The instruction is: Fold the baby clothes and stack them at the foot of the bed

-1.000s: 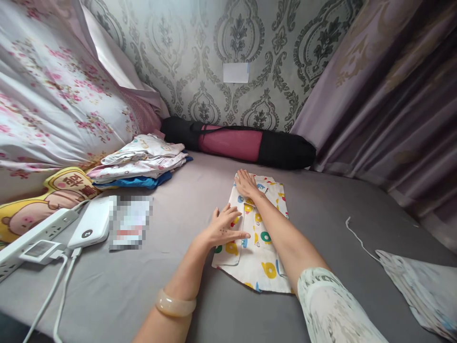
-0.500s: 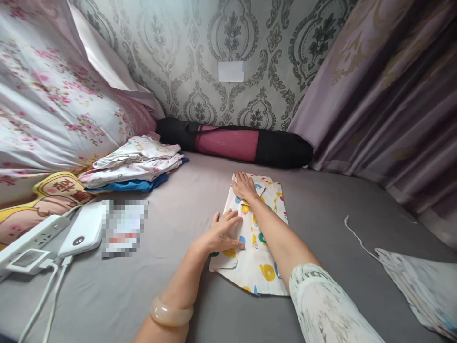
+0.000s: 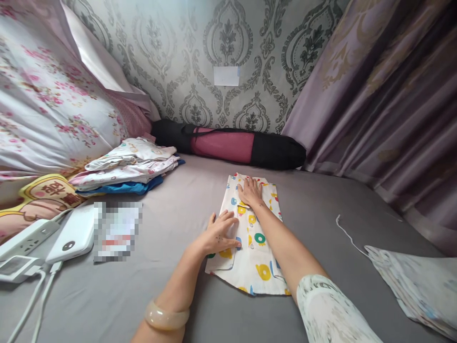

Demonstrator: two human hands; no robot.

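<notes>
A white shirt (image 3: 246,271) with yellow, blue, green and red prints lies folded into a long shape on the grey sheet. My left hand (image 3: 221,234) rests on its left side, fingers spread, over a folded-in flap. Farther up, my right hand (image 3: 251,191) lies flat on the upper part of the shirt, fingers stretched out. Part of the shirt's right side is hidden under my right forearm.
Folded clothes (image 3: 132,164) are stacked at the left. Nearer stand a white power bank (image 3: 73,238) and a power strip (image 3: 30,238) with cables. A black and pink bag (image 3: 228,145) lies along the wall. Pale folded cloth (image 3: 417,281) with a cord lies at right.
My right hand has slid to the right across the top of the shirt. The left hand stays in place on the shirt. The whole view has shifted slightly.
</notes>
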